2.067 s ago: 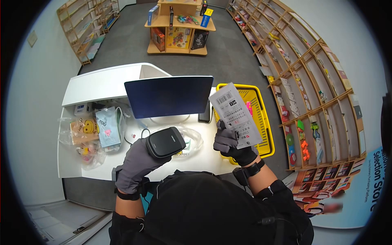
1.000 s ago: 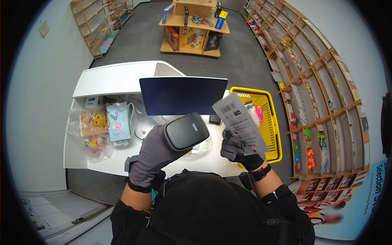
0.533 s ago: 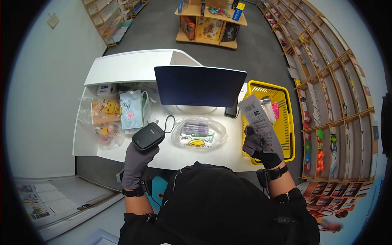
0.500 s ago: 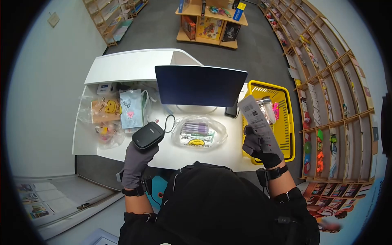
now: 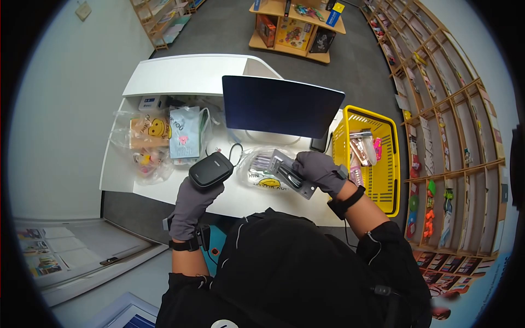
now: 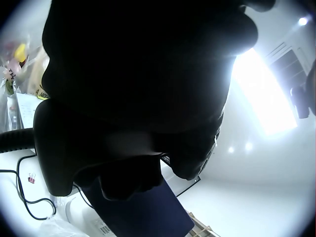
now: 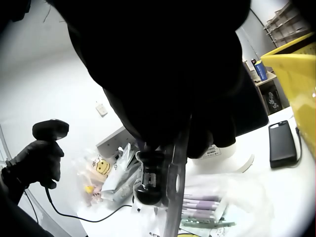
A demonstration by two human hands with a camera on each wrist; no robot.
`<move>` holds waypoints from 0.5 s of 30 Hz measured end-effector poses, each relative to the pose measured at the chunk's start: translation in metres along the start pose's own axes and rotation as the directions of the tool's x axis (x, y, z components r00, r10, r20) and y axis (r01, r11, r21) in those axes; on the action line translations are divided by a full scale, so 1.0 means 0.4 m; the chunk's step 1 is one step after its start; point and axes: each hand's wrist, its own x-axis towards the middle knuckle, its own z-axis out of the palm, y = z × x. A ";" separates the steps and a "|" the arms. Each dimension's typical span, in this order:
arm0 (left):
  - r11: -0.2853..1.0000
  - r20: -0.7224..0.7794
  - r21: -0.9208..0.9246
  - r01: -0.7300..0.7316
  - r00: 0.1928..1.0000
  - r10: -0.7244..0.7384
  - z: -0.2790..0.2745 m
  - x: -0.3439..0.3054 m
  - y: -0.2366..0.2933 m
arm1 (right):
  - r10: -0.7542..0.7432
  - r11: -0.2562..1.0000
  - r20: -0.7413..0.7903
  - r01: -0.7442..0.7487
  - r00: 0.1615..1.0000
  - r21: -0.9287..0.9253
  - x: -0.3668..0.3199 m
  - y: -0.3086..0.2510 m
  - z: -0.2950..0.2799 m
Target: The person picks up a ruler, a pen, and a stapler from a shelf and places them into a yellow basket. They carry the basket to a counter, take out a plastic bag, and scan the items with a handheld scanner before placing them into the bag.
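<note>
My left hand (image 5: pixel 194 205) grips a black corded scanner (image 5: pixel 211 170), held up over the counter's front edge. In the right wrist view the scanner (image 7: pixel 51 129) sits on top of the left fist (image 7: pixel 39 163). My right hand (image 5: pixel 321 172) pinches a flat blister pack (image 5: pixel 292 176) with a dark item inside, tilted above a clear plastic bag (image 5: pixel 252 179). The dark item (image 7: pixel 149 178) shows close up beneath the right fingers. Purple-and-white items (image 7: pixel 200 205) lie in that bag. The left wrist view is mostly filled by the dark left hand (image 6: pixel 143 64).
A monitor (image 5: pixel 281 105) stands behind the bag. The yellow basket (image 5: pixel 395 164) at the right holds several packaged items. Filled plastic bags (image 5: pixel 150 164) lie at the left, and a black device (image 5: pixel 319 143) lies beside the basket.
My right hand has moved left from beside the basket to above the clear bag, with the pack turned to show its dark item. The left hand still holds the scanner; the head view has shifted.
</note>
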 end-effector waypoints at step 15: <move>0.999 -0.181 0.046 0.020 0.983 -0.011 -0.080 -0.087 -0.082 | -0.139 0.946 0.304 0.217 0.943 -0.240 0.241 -0.008 0.218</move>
